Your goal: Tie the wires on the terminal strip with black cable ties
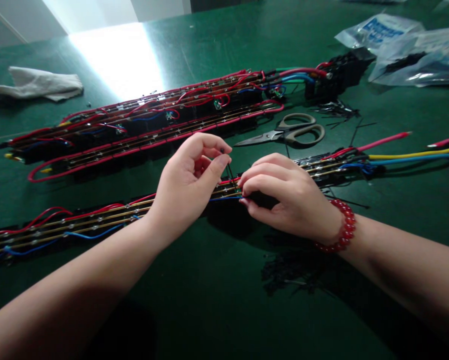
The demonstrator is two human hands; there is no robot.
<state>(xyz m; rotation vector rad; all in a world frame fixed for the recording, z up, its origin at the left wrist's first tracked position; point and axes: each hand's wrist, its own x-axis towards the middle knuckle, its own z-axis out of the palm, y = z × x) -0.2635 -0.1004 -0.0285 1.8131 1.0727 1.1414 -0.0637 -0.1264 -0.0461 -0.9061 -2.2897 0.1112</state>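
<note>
Black pieces: a loose heap of thin pieces (299, 272) lies on the green table (198, 305), lower right of the frame, in shade.
Right hand: the hand (288, 192), a red bracelet (347, 225) at its wrist, is right of centre; its fingertips meet in a narrow grip at the strip. Whether they pinch the tie, a wire or the strip's edge cannot be told.
Left hand: this hand (189, 187), at centre, holds the tie's upper end between thumb and forefinger.
Tie: a thin black tie (230, 172) slants from the left fingertips down to the strip, at the middle of the frame.
Strip: the wired strip (108, 216) runs from the left edge past centre under both hands, its red, yellow and blue leads (415, 157) reaching toward the right edge.
Step in hand: probably working the tie around the strip's wires.
Next move: it seems to call for a firm left pinch and a steady right hand, with the wires lying flat.
Scissors: these (297, 132) lie above the right hand, tips left, untouched.
Bundle: a larger wired bundle (153, 122) crosses the upper middle.
Bags: clear bags (415, 55) sit upper right.
</note>
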